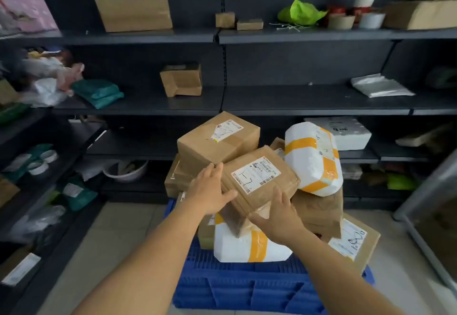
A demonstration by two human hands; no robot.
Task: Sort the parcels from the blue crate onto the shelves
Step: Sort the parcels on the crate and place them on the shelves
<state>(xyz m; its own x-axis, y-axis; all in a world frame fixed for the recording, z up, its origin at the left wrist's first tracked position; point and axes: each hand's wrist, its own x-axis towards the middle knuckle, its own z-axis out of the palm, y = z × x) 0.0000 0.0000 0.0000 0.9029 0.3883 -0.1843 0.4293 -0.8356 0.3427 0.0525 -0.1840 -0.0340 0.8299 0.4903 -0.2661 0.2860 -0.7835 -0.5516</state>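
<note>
In the lower middle of the frame, a blue crate (247, 287) sits on the pale floor, heaped with parcels well above its rim. Both bare arms reach in from the bottom edge toward a flat brown parcel (259, 178) at the centre of the pile, tilted, with a white label marked "1-7" facing up. The left hand (210, 191) lies against the parcel's left edge, fingers fairly straight and spread, thumb across the near corner. The right hand (277, 215) cups the parcel's lower right corner from beneath, fingers extended along its side; whether either hand is truly gripping cannot be told, but both touch the parcel.

Just behind it, above centre, a larger brown box (217, 141) carries its own white label. To the right, a white bag parcel with yellow tape (311, 158) leans on the pile. Below the hands lies another white parcel with a yellow band (247, 245), and at the lower right a brown box with a handwritten label (353, 243) sits at the crate's edge.

Dark shelves (222, 36) fill the upper half of the frame. The top shelf holds a wide brown box (133, 14) at upper left and a green bag (300, 12) at upper right. The middle shelf bears a small brown box (181, 79) and teal packets (99, 93).
</note>
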